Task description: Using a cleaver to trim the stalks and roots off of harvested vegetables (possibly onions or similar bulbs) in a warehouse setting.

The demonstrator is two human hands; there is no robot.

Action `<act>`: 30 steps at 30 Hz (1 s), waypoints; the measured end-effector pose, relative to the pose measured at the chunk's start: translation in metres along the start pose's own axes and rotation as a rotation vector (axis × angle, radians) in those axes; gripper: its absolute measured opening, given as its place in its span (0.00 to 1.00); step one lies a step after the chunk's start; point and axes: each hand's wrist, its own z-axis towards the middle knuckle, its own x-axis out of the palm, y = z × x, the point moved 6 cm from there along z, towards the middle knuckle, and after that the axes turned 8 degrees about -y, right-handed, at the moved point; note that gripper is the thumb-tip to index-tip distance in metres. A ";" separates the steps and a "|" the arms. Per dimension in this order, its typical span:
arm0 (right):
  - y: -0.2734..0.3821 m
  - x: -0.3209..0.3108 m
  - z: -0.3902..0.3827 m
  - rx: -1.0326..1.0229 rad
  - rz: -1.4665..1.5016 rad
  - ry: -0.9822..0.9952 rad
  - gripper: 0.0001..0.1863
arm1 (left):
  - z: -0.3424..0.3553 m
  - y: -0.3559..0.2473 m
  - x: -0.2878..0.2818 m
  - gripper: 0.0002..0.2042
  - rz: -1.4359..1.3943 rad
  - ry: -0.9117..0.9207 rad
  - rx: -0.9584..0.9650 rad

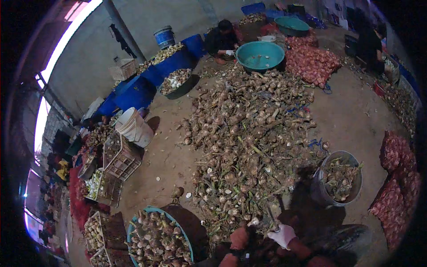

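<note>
My left hand (239, 238), reddish-brown, is closed at the near edge of a big heap of earthy bulb-like roots (249, 133) with stalks. What it holds cannot be made out; a pale cut root (254, 221) lies just beyond its fingers. My right hand (283, 236), in a white glove, is closed around a knife (271, 215) whose thin blade points away over the heap. To the left of my hands stands a teal-rimmed tub (190, 244) full of similar roots. A grey bucket (316, 189) with stalky trimmings is on the right.
Left are plastic crates (126, 162) and a white bucket (135, 129). Blue containers (171, 64) line the wall. Beyond the heap, a person (221, 38) sits by a green basin (260, 50) and red net sacks (311, 64). More red sacks (398, 182) lie far right; another person (371, 44) works behind.
</note>
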 end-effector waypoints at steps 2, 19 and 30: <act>-0.007 0.004 0.001 -0.003 0.073 -0.107 0.24 | -0.010 -0.011 -0.023 0.17 -0.221 -0.119 0.212; 0.045 -0.010 -0.045 -0.307 0.486 0.062 0.19 | -0.132 -0.060 -0.094 0.34 -0.710 0.110 0.288; 0.081 -0.049 -0.079 -0.358 0.291 -0.053 0.20 | -0.165 -0.052 -0.131 0.25 -1.255 -0.123 0.276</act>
